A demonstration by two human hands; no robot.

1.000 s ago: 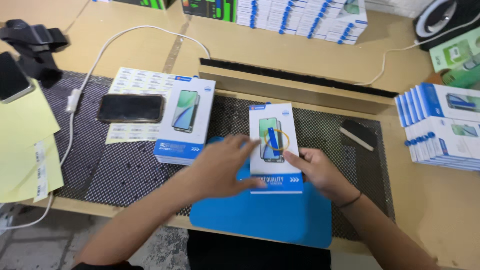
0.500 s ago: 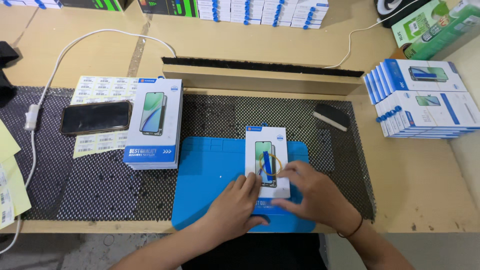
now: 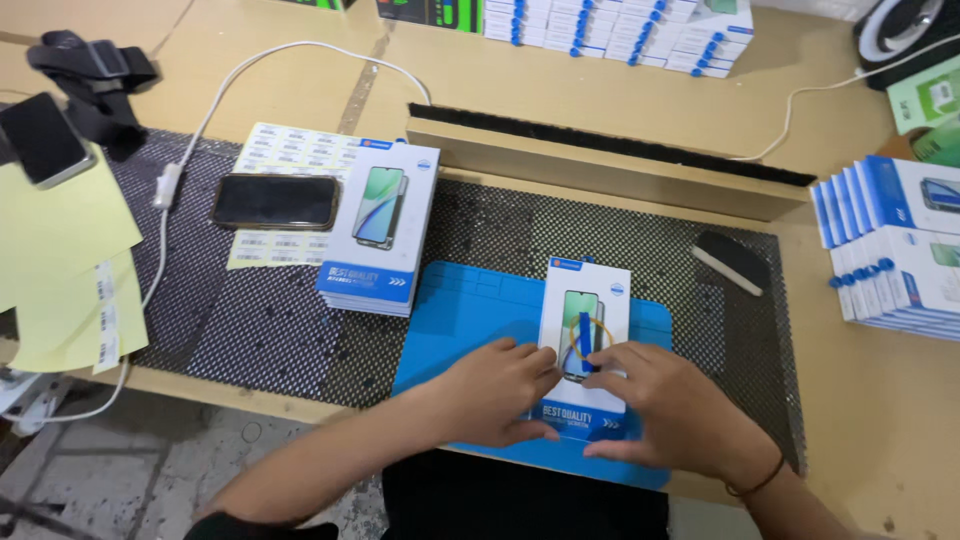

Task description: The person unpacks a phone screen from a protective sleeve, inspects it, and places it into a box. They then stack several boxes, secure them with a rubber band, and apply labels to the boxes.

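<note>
A white and blue flat box (image 3: 585, 300) with a phone picture lies on a blue work mat (image 3: 470, 310). A yellow rubber band and a small blue tool (image 3: 588, 335) rest on the box's middle. My left hand (image 3: 495, 392) presses the box's lower left edge. My right hand (image 3: 675, 410), with a dark band at the wrist, covers its lower right corner, fingertips touching the rubber band. Both hands grip the box flat against the mat.
A stack of the same boxes (image 3: 380, 225) sits left of the mat, beside a dark phone (image 3: 273, 201) on label sheets. More boxes stand at the right (image 3: 895, 250) and at the back (image 3: 620, 30). Yellow papers (image 3: 60, 270), a white cable (image 3: 175, 170) and a wooden ledge (image 3: 600, 160) surround the black mesh.
The box has been pulled down onto the blue mat toward me. Both hands have closed on its lower end, and the view has shifted.
</note>
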